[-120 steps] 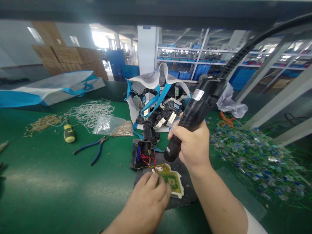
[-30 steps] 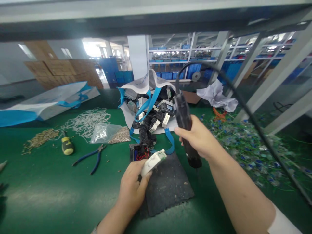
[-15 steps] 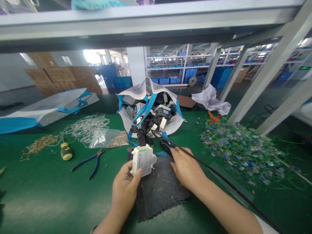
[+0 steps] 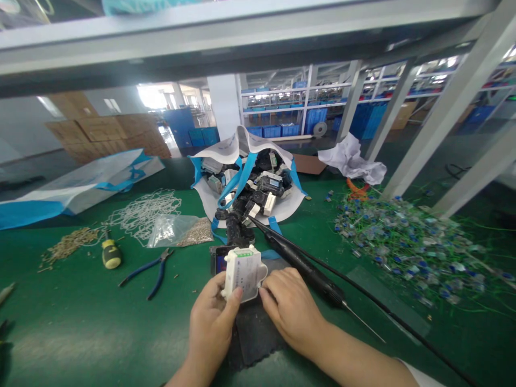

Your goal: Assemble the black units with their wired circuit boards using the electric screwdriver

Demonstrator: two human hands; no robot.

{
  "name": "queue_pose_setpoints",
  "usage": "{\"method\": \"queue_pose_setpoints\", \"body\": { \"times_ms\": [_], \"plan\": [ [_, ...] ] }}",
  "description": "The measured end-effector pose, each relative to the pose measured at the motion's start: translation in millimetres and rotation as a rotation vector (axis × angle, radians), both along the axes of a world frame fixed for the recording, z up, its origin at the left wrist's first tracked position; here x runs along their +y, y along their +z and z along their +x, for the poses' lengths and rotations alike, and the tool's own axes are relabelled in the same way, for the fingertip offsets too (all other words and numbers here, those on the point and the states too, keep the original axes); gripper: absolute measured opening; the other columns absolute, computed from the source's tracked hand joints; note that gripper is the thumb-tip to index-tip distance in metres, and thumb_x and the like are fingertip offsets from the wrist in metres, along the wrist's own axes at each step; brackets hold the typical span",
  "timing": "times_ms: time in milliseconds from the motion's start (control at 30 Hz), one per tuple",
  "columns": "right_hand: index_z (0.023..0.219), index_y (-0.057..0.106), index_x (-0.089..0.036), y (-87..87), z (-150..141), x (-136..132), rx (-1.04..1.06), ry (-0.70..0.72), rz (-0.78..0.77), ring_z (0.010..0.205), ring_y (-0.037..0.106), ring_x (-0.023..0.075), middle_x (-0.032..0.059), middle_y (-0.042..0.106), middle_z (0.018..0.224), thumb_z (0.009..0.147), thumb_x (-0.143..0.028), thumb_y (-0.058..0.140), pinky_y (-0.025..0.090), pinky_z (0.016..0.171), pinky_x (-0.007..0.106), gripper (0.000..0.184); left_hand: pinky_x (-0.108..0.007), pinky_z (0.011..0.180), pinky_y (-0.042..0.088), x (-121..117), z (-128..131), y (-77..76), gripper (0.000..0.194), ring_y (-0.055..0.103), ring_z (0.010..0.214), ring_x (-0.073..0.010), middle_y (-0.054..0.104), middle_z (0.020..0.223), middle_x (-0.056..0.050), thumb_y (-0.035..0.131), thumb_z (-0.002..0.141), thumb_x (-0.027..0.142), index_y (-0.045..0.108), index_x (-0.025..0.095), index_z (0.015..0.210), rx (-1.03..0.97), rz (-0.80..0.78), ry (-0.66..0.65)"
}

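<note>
My left hand (image 4: 213, 317) is closed round a white plastic electronic module (image 4: 244, 274), with a label on its face, green terminals along the top and a rounded tab at the right. The fingers of my right hand (image 4: 292, 306) are curled, with thumb and forefinger at the module's lower right edge. Just right of that hand, a black electric screwdriver (image 4: 310, 269) lies on the green mat, its long thin bit toward me. Beneath both hands is a dark rubbery pad (image 4: 258, 333). A dark device with a small screen (image 4: 218, 260) sits partly hidden behind the module.
An open white-and-blue bag (image 4: 294, 209) spills modules and black parts ahead. Leftward lie blue-handled pliers (image 4: 159, 274), a yellow-black screwdriver (image 4: 110, 252), a bag of screws (image 4: 195, 232) and white cords (image 4: 147, 212). Green wire seals (image 4: 403, 247) are heaped at right, near shelf posts (image 4: 447, 107).
My right hand has let go of the electric screwdriver, which now lies on the mat, and has come to the module's right edge. The module has shifted slightly right and down in my left hand.
</note>
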State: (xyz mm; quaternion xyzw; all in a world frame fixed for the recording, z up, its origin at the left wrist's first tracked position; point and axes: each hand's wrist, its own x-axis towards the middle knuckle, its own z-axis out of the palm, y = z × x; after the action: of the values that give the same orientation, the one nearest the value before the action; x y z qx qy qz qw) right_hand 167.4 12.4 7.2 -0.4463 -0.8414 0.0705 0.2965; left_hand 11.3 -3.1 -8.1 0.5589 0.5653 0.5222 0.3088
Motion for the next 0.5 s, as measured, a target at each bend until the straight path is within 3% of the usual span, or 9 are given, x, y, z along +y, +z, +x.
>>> {"method": "queue_pose_setpoints", "body": {
  "times_ms": [167,267,400,500],
  "plan": [
    [0.062,0.044,-0.017,-2.0,1,-2,0.149,-0.042,-0.031,0.060,0.043,0.0151,0.0012,0.048,0.061,0.082,-0.016,0.037,0.029,0.059,0.027,0.021,-0.027,0.060,0.045,3,-7,-5.7,0.023,0.055,0.067,-0.0166,0.059,0.075,-0.004,0.052,0.075,0.035,0.056,0.015,0.087,0.459,0.204,0.116],
    [0.067,0.047,-0.017,-1.1,4,-3,0.233,-0.033,-0.011,0.063,0.043,0.0161,0.0022,0.049,0.064,0.086,-0.019,0.033,0.030,0.060,0.028,0.023,-0.028,0.066,0.046,3,-7,-4.1,0.019,0.055,0.076,-0.0165,0.058,0.082,-0.005,0.050,0.078,0.028,0.054,0.016,0.091,0.606,0.381,0.013],
    [0.071,0.049,-0.016,1.9,5,-7,0.256,0.055,0.085,0.064,0.043,0.0173,0.0039,0.050,0.066,0.088,-0.018,0.030,0.031,0.063,0.030,0.025,-0.033,0.078,0.044,-4,-4,5.9,0.033,0.051,0.092,-0.0198,0.056,0.099,-0.009,0.052,0.078,0.027,0.049,0.016,0.109,0.716,0.572,-0.064],
    [0.073,0.049,-0.015,4.2,4,-11,0.203,0.150,0.131,0.065,0.045,0.0176,0.0048,0.052,0.069,0.087,-0.014,0.028,0.033,0.063,0.031,0.025,-0.032,0.078,0.044,-6,0,8.8,0.025,0.051,0.088,-0.0177,0.058,0.094,-0.007,0.050,0.079,0.019,0.053,0.018,0.104,0.731,0.670,-0.140]
  ]
}}
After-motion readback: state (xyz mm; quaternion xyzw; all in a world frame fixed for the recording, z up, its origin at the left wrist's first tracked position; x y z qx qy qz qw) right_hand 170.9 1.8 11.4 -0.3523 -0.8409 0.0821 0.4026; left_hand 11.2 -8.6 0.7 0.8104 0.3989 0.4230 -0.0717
